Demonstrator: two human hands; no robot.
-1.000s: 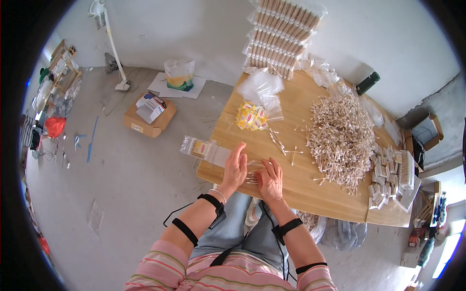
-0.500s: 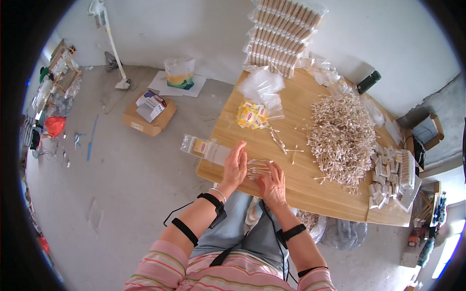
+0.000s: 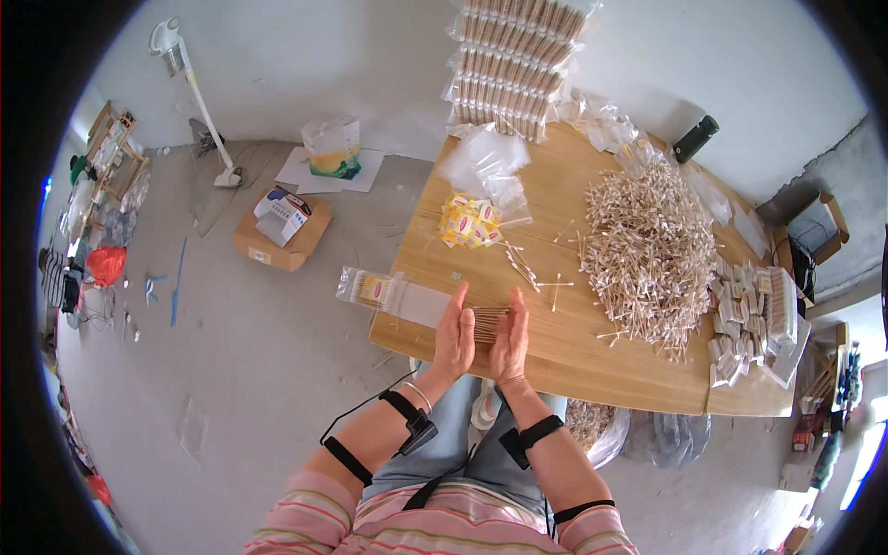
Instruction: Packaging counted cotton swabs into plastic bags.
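Note:
A row of cotton swabs [image 3: 488, 324] lies between my two hands near the table's front edge. My left hand [image 3: 454, 338] stands on edge at the left ends, its fingers straight. Against the right ends is my right hand [image 3: 510, 342], its fingers also stretched out, so the swabs sit between the palms. Left of my left hand lies a white card strip [image 3: 422, 305], joined to a clear packet of swabs with a yellow label [image 3: 373, 289] that overhangs the table's left edge. Both palms partly hide the swab tips.
A large heap of loose swabs [image 3: 647, 250] covers the table's right part. Yellow labels [image 3: 469, 222], clear bags [image 3: 488, 166] and stacked swab packs [image 3: 511, 69] lie farther back. Small packs [image 3: 745, 319] crowd the right edge, and a dark green bottle [image 3: 696, 139] lies behind.
My right hand has straightened its fingers and turned palm inward against the swabs' right ends. The scattered swabs are now drawn into a tighter, more even row between both hands.

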